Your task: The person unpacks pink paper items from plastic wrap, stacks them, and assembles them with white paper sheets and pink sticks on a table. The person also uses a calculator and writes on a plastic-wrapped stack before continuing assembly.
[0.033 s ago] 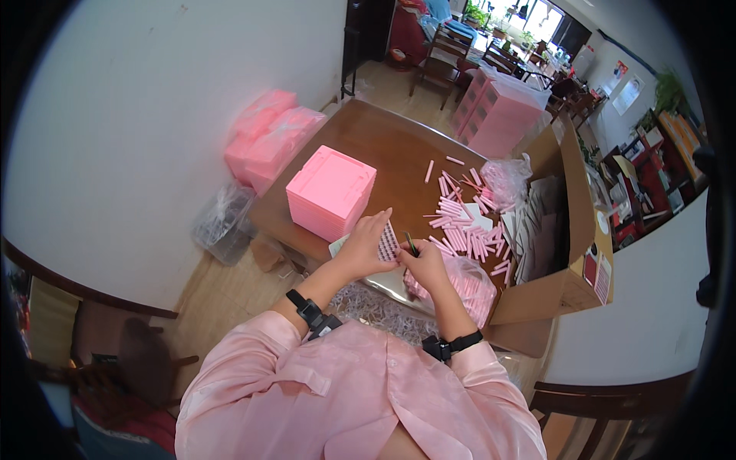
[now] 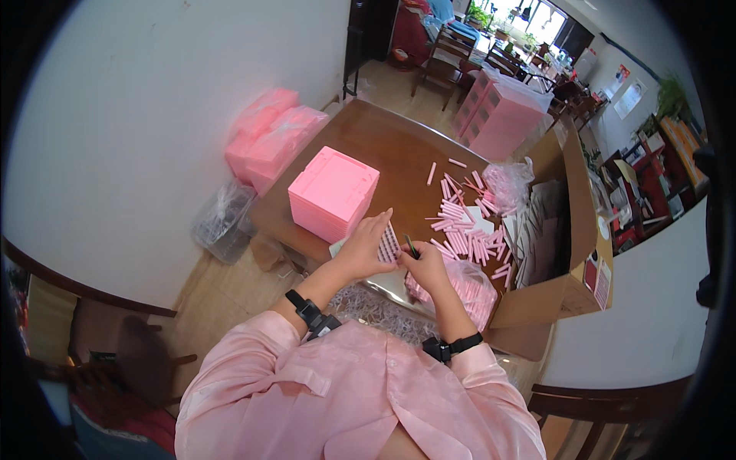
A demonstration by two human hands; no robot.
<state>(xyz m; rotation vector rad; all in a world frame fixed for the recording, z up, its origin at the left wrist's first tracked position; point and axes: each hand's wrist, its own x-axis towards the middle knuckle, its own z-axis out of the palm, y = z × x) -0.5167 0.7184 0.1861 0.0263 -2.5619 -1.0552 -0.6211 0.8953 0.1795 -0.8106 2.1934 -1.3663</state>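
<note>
While left hand clasps dotted sheet, right hand at three o'clock pinches dark tool; both grips closed; brace sheet flat.

Panel stack on the table behind-left of the card, sticks behind-right, box farther right.

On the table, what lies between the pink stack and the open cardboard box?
The head view shows scattered pink sticks, a flat white piece and a crumpled clear bag, with brown tabletop nearer the pink stack.
</note>
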